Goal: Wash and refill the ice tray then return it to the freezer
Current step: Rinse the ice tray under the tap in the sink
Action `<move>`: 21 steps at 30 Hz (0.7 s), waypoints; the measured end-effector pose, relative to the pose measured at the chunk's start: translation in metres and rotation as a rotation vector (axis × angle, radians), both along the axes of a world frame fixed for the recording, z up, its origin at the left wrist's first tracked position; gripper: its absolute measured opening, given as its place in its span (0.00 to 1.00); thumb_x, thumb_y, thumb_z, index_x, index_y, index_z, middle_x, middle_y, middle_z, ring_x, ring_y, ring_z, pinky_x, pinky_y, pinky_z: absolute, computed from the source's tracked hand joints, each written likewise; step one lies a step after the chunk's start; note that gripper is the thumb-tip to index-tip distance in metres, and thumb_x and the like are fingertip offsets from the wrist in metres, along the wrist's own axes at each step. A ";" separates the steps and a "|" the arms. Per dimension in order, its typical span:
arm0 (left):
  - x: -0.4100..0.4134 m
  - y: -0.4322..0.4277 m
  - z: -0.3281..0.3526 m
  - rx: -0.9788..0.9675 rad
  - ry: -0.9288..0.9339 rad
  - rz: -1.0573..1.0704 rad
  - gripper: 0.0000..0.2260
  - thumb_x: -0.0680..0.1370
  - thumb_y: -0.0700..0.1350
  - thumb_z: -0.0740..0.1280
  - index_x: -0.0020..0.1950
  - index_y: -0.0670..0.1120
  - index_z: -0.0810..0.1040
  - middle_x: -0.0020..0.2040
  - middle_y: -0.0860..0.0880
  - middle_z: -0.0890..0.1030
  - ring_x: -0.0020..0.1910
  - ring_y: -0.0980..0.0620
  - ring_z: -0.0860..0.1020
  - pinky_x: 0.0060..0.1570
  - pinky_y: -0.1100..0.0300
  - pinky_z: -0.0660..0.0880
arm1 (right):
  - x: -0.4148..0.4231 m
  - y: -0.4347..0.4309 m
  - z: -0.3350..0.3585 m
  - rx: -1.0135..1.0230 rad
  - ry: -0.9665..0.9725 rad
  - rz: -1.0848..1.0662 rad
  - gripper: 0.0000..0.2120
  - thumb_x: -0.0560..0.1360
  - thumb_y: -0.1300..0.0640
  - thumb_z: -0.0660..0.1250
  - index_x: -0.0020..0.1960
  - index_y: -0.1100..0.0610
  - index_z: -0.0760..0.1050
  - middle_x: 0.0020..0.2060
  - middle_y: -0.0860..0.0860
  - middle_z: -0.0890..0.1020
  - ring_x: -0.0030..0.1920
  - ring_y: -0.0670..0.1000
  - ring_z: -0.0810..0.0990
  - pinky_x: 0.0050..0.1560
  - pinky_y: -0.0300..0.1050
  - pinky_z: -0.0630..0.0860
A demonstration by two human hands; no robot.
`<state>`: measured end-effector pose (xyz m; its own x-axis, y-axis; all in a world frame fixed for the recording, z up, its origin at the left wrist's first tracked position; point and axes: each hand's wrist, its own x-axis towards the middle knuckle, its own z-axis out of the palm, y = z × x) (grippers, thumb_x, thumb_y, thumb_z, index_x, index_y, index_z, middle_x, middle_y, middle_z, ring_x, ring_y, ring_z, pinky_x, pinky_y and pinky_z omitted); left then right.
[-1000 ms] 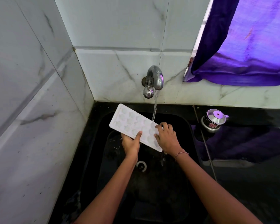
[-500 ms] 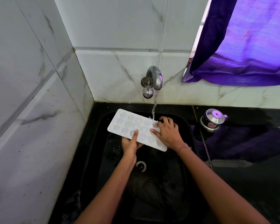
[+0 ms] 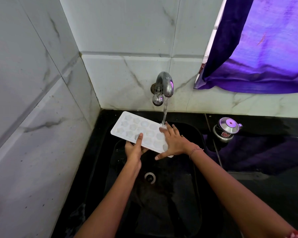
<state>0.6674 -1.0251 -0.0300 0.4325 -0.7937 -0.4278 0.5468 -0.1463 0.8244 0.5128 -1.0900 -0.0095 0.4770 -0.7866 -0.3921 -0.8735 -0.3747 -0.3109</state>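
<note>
White plastic ice tray (image 3: 131,126), star & round cells, is held tilted over the black sink's (image 3: 170,194) back-left corner, left hand (image 3: 134,150) gripping its near edge, right hand (image 3: 172,143) flat, fingers spread on its right end under the steel tap's (image 3: 165,83) stream, w/ a lidded steel pot (image 3: 225,129) on the tabletop beyond.

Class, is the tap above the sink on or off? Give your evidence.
On: a stream of water falls from the tap onto the ice tray.

sink basin (image 3: 193,194): open | tap (image 3: 165,83): overhead | left wall (image 3: 33,117): close
</note>
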 end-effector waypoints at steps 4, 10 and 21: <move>0.001 -0.005 0.003 -0.053 0.045 -0.013 0.20 0.75 0.41 0.70 0.66 0.44 0.71 0.57 0.45 0.80 0.55 0.46 0.80 0.41 0.54 0.82 | 0.000 0.003 -0.004 -0.267 -0.085 -0.020 0.50 0.61 0.38 0.75 0.73 0.53 0.53 0.76 0.53 0.49 0.76 0.59 0.46 0.67 0.63 0.67; 0.012 -0.016 0.004 0.082 0.095 -0.210 0.16 0.74 0.39 0.70 0.61 0.45 0.73 0.52 0.46 0.81 0.46 0.49 0.81 0.37 0.55 0.81 | -0.014 -0.006 -0.003 -0.321 -0.141 -0.006 0.39 0.59 0.44 0.76 0.66 0.49 0.64 0.71 0.54 0.57 0.70 0.61 0.56 0.64 0.58 0.71; 0.005 -0.016 0.004 0.076 0.131 -0.099 0.18 0.70 0.31 0.72 0.58 0.38 0.74 0.46 0.44 0.81 0.39 0.47 0.80 0.34 0.61 0.81 | -0.015 -0.019 0.003 -0.427 0.094 0.128 0.35 0.65 0.42 0.72 0.68 0.50 0.65 0.75 0.54 0.51 0.74 0.59 0.49 0.68 0.61 0.62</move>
<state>0.6724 -1.0409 -0.0255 0.2902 -0.7927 -0.5362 0.6289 -0.2644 0.7312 0.4983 -1.1087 -0.0067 0.5587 -0.8243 -0.0915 -0.8288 -0.5589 -0.0262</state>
